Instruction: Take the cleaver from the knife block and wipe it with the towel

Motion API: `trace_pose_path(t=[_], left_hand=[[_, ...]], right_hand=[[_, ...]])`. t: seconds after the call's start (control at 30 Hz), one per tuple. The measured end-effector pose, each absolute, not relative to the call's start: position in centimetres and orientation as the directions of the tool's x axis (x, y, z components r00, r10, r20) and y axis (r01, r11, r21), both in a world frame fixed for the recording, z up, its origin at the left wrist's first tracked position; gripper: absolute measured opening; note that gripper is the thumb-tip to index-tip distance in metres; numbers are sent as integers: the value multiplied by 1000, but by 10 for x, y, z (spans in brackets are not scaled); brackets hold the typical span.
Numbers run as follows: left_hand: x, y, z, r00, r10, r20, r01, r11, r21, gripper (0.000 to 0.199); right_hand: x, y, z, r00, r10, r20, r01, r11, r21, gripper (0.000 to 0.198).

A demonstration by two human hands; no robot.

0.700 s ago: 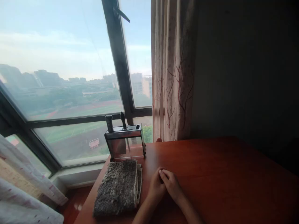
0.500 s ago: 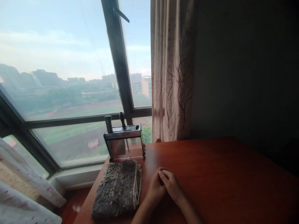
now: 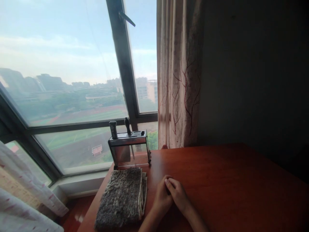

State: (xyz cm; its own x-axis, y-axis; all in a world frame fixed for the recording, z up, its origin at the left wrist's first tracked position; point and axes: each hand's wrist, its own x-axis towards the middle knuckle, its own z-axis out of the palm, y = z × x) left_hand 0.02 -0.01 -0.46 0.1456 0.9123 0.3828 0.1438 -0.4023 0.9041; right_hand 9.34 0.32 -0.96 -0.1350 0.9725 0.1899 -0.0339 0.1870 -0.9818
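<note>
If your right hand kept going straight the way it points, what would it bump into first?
Probably the left hand: the right hand points forward and leftward, and the two touch, though hidden fingers blur the exact line.

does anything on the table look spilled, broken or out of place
Nothing stands out. The folded grey shaggy cloth lies on the reddish-brown wooden table, its layers slightly uneven at right; the clear-fronted, black-handled knife holder stands upright behind it. No spill or damage shows.
</note>
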Motion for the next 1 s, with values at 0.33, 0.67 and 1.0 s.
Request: trace_pose_path(t=[0.33,0.67,1.0], left_hand=[[-4,1,-16,168,925,340,137,-364,921,45],[-1,-2,-7,159,913,376,176,-401,899,40],[3,-5,0,122,922,366,290,-386,876,24]], right_hand=[[95,9,-15,-132,982,137,-67,129,-989,43],[97,5,-14,-159,980,118,-156,93,-983,40],[92,1,-8,-168,979,115,-174,85,-981,37]])
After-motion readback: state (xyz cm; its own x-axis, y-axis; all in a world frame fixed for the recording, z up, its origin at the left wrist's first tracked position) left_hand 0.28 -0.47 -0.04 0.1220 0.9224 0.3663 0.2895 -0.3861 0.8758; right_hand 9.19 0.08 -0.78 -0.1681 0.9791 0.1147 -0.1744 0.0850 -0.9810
